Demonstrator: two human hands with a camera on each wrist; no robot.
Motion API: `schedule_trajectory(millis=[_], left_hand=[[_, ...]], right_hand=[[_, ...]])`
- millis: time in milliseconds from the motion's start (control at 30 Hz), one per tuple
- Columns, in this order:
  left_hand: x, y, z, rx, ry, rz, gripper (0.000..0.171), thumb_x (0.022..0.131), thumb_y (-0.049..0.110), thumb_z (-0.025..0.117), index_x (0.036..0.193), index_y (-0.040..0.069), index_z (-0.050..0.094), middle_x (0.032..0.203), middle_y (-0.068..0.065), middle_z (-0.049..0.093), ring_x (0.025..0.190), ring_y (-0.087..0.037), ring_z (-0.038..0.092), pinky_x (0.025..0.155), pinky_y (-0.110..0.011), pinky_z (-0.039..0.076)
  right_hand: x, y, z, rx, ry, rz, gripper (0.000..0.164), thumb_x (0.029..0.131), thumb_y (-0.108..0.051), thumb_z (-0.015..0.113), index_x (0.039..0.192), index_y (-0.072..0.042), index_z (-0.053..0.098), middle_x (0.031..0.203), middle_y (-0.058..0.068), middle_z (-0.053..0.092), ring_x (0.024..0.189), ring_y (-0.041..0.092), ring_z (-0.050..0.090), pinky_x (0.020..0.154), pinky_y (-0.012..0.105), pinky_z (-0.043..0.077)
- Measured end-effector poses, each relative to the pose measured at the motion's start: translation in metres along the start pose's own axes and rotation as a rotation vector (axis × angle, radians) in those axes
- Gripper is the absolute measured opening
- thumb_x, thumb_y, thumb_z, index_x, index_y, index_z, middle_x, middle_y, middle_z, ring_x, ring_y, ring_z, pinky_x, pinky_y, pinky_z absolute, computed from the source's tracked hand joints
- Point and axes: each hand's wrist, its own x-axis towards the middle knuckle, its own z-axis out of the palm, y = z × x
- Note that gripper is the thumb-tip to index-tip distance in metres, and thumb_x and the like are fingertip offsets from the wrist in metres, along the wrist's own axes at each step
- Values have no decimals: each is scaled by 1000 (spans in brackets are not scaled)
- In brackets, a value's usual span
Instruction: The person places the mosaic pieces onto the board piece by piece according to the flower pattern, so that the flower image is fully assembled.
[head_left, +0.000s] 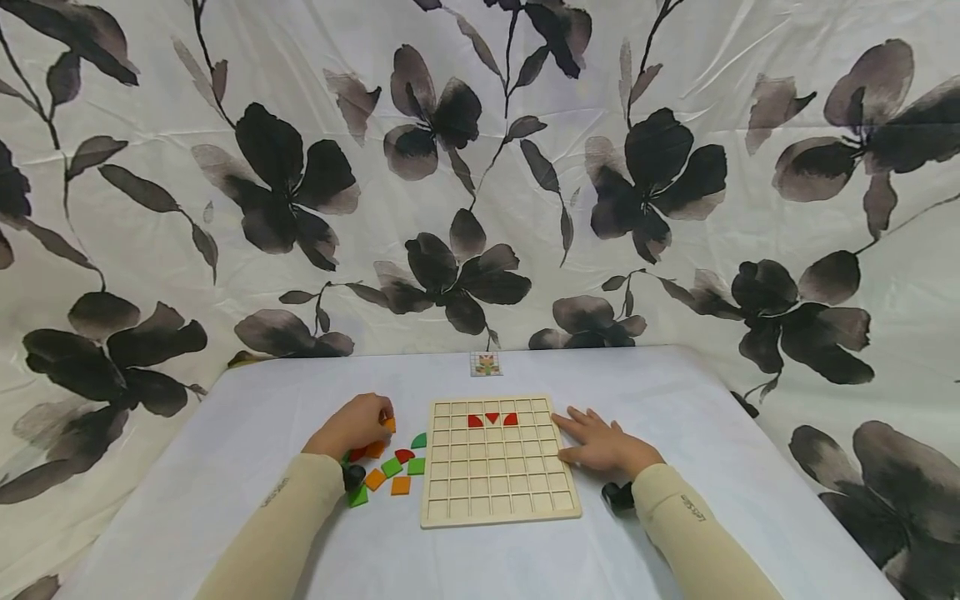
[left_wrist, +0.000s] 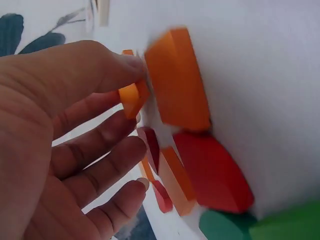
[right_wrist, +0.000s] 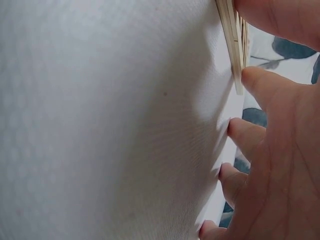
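Observation:
My left hand (head_left: 354, 427) pinches a small orange block (left_wrist: 132, 101) between thumb and fingers, over a pile of loose pieces left of the board. Beneath and beside it lie another orange block (left_wrist: 179, 82) and a red rounded piece (left_wrist: 212, 172). A pale wooden grid board (head_left: 501, 522) sits in the middle. In an upper row it bears a red quarter-round (head_left: 476, 422), a red triangle (head_left: 492, 417) and a second red quarter-round (head_left: 511, 420). Fingers spread, my right hand (head_left: 603, 446) rests at the board's right edge, its thumb and forefinger touching the frame.
Between the left hand and the board lie several loose pieces, among them a green square (head_left: 416, 467), an orange square (head_left: 401, 486) and a green quarter-round (head_left: 419, 441). A small patterned card (head_left: 487, 364) lies at the far table edge, before a floral cloth (head_left: 450, 167).

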Motion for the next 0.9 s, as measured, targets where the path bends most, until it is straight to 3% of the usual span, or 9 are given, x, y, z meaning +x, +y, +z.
schedule_trajectory(millis=[133, 367, 667, 900], left_hand=[[-1, 11, -1, -4, 34, 27, 25, 83, 21, 73, 104, 9, 67, 90, -5, 62, 77, -19, 52, 76, -34, 49], [0, 35, 3, -59, 64, 59, 32, 85, 24, 73, 111, 6, 67, 104, -6, 65, 94, -21, 55, 91, -41, 49], [5, 69, 14, -96, 85, 129, 25, 82, 23, 76, 103, 12, 70, 100, -2, 63, 89, -18, 54, 88, -38, 49], [9, 90, 20, -95, 68, 189, 24, 82, 19, 75, 103, 9, 70, 95, -3, 64, 88, -17, 55, 86, -37, 49]], right_hand=[[1, 0, 0, -8, -4, 7, 68, 92, -46, 54, 153, -27, 29, 161, 9, 20, 148, 41, 12, 111, 70, 8], [-1, -2, 0, 9, 3, -1, 67, 92, -44, 55, 152, -25, 31, 161, 11, 22, 148, 42, 13, 111, 71, 8], [-1, -2, 1, 5, 6, -2, 68, 91, -44, 56, 152, -25, 31, 161, 10, 23, 148, 42, 14, 110, 71, 9], [-1, -2, 0, 3, 7, -5, 68, 92, -44, 55, 152, -24, 31, 161, 12, 22, 148, 43, 14, 110, 71, 9]])
